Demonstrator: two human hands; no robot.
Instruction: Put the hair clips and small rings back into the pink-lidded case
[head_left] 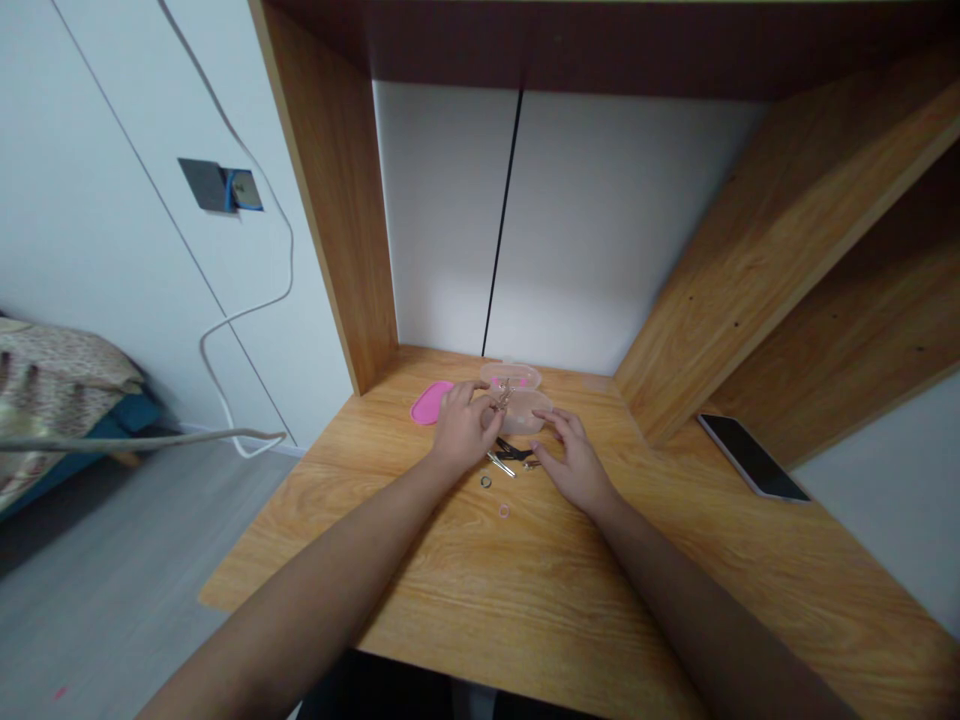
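Observation:
My left hand (465,428) is closed in a pinch on a small metal tool (504,394), held just over a clear plastic container (525,412). A second clear container (511,376) stands right behind it. My right hand (574,460) lies on the wooden desk (525,570) beside the front container, fingers stretched out and touching its side. Between my hands lie several small metal tools (510,458). A small metal ring (486,482) and a tiny clear pinkish ring (504,511) rest on the desk nearer to me.
A pink lid (430,402) lies to the left of the containers. A black phone (752,456) rests on the desk at the right, by the slanted wooden side panel (757,260). A white cable (240,330) hangs along the wall on the left. A bed (52,390) is at far left.

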